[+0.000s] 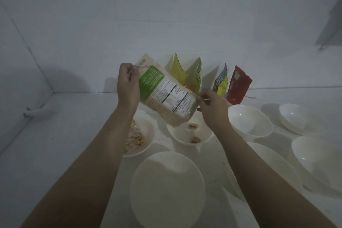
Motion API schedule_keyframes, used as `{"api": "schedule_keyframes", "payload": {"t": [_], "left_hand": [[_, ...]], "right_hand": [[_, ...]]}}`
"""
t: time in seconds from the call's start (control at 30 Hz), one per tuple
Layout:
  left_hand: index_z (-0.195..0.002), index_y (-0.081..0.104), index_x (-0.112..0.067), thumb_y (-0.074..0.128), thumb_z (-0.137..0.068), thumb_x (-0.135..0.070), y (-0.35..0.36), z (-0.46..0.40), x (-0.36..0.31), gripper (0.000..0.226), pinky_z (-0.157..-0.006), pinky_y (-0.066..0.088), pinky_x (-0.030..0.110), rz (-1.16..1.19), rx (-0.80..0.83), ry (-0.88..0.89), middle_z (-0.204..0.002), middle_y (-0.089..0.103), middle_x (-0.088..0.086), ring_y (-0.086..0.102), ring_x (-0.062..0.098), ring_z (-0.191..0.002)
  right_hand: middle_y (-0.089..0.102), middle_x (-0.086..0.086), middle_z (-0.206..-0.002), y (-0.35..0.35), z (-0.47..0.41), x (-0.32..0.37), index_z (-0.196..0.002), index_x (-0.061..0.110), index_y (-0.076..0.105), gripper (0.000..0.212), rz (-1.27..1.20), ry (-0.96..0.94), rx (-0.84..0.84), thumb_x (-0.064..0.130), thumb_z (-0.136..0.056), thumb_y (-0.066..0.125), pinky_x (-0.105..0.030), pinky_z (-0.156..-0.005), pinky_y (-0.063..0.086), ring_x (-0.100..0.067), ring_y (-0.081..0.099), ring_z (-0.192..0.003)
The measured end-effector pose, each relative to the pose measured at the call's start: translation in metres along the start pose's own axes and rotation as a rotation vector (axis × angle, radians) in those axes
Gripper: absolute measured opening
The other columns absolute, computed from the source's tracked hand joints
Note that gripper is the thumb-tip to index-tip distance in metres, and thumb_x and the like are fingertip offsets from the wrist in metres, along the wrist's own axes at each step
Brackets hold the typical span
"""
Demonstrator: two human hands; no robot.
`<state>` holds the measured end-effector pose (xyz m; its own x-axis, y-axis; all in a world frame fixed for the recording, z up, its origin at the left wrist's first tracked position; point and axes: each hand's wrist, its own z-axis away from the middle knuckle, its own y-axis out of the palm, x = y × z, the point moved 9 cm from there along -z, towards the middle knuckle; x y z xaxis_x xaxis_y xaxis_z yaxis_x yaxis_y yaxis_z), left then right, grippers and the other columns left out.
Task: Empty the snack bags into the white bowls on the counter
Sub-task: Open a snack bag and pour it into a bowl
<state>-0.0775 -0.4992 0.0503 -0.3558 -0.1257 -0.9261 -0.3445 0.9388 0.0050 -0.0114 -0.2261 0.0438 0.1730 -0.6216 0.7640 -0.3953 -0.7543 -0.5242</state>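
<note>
I hold a beige snack bag point(166, 96) with a green panel and a nutrition label, tilted over the middle white bowl point(188, 135). My left hand point(127, 87) pinches its upper end. My right hand point(212, 105) pinches its lower right corner. A few snack pieces lie in that bowl. The bowl to the left point(146, 135) holds mixed snacks and is partly hidden by my left forearm. Against the wall stand a yellow bag point(177, 72), a green-yellow bag point(196, 77), a blue-yellow bag point(221, 83) and a red bag point(238, 85).
Empty white bowls sit in front point(166, 189), at mid right point(249, 120), far right point(299, 120) and near right point(320, 161); one more lies under my right forearm. The white counter point(55, 144) meets tiled walls at the back and left, with crumbs scattered between the bowls.
</note>
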Motion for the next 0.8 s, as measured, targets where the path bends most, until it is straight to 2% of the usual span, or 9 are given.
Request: {"api": "schedule_keyframes", "payload": {"t": [0.1,0.3,0.4,0.47,0.5,0.53,0.63,0.73,0.8], "left_hand": [[-0.092,0.045,-0.027,0.043,-0.100,-0.040,-0.001,0.000,-0.004,0.015,-0.070,0.045,0.031,0.003,-0.004,0.011,-0.086,0.057,-0.011,0.054,0.007,-0.077],[-0.082,0.044,-0.040,0.043,-0.098,-0.043,-0.007,0.000,-0.008,0.017,-0.070,0.045,0.033,-0.015,-0.007,0.026,-0.083,0.056,-0.012,0.054,0.008,-0.076],[-0.082,0.044,-0.040,0.042,-0.099,-0.042,-0.009,0.001,-0.008,0.017,-0.069,0.045,0.033,-0.017,-0.005,0.028,-0.082,0.056,-0.013,0.053,0.006,-0.073],[-0.085,0.044,-0.035,0.042,-0.100,-0.039,-0.009,0.001,-0.008,0.016,-0.068,0.045,0.030,-0.009,0.004,0.024,-0.083,0.056,-0.012,0.054,0.004,-0.072],[-0.087,0.044,-0.034,0.042,-0.101,-0.039,-0.010,0.001,-0.008,0.015,-0.068,0.046,0.030,-0.007,0.004,0.022,-0.084,0.057,-0.012,0.054,0.003,-0.072],[-0.087,0.044,-0.033,0.042,-0.100,-0.040,-0.010,0.001,-0.008,0.015,-0.069,0.046,0.030,-0.009,0.003,0.021,-0.085,0.058,-0.012,0.055,0.004,-0.074],[-0.086,0.044,-0.037,0.042,-0.099,-0.041,-0.009,0.000,-0.010,0.015,-0.071,0.047,0.032,-0.005,0.017,0.031,-0.087,0.058,-0.010,0.056,0.007,-0.078],[-0.086,0.044,-0.036,0.042,-0.100,-0.039,-0.007,0.000,-0.014,0.015,-0.072,0.046,0.031,0.017,0.042,0.037,-0.088,0.057,-0.010,0.055,0.006,-0.078],[-0.086,0.044,-0.036,0.042,-0.100,-0.039,-0.006,-0.001,-0.014,0.014,-0.072,0.046,0.031,0.023,0.050,0.036,-0.089,0.058,-0.008,0.055,0.007,-0.078]], "right_hand": [[0.063,0.004,-0.085,-0.001,-0.001,0.004,-0.094,0.010,0.068,0.011,0.017,-0.026,-0.016,0.007,-0.094,0.057,-0.041,-0.079,0.058,-0.016,0.064,-0.082],[0.064,0.003,-0.088,0.004,-0.004,0.002,-0.093,0.013,0.064,0.010,0.009,-0.006,-0.005,0.008,-0.096,0.056,-0.032,-0.074,0.059,-0.015,0.064,-0.080],[0.064,0.001,-0.089,0.007,-0.003,0.003,-0.094,0.012,0.063,0.010,0.003,-0.017,0.015,0.008,-0.096,0.055,-0.021,-0.061,0.058,-0.017,0.066,-0.078],[0.063,0.005,-0.085,0.004,-0.003,0.005,-0.097,0.011,0.064,0.010,0.003,-0.028,-0.018,0.008,-0.096,0.054,-0.020,-0.060,0.056,-0.017,0.065,-0.076],[0.061,0.008,-0.082,0.004,-0.003,0.006,-0.097,0.011,0.064,0.010,0.015,-0.040,-0.028,0.008,-0.096,0.055,-0.020,-0.063,0.054,-0.015,0.063,-0.073],[0.060,0.011,-0.081,0.003,-0.004,0.007,-0.096,0.011,0.065,0.010,0.031,-0.052,-0.044,0.008,-0.096,0.055,-0.014,-0.065,0.049,-0.011,0.059,-0.071],[0.060,0.009,-0.086,0.001,-0.004,0.009,-0.096,0.012,0.066,0.011,0.064,-0.066,-0.068,0.008,-0.095,0.056,-0.001,-0.062,0.036,-0.007,0.052,-0.076],[0.059,0.009,-0.086,-0.002,-0.004,0.007,-0.096,0.012,0.065,0.011,0.047,-0.055,-0.091,0.008,-0.095,0.055,-0.002,-0.061,0.036,-0.006,0.052,-0.074],[0.060,0.009,-0.085,-0.001,-0.004,0.007,-0.094,0.015,0.062,0.011,0.033,-0.056,-0.085,0.008,-0.096,0.054,-0.010,-0.065,0.042,-0.007,0.054,-0.072]]}}
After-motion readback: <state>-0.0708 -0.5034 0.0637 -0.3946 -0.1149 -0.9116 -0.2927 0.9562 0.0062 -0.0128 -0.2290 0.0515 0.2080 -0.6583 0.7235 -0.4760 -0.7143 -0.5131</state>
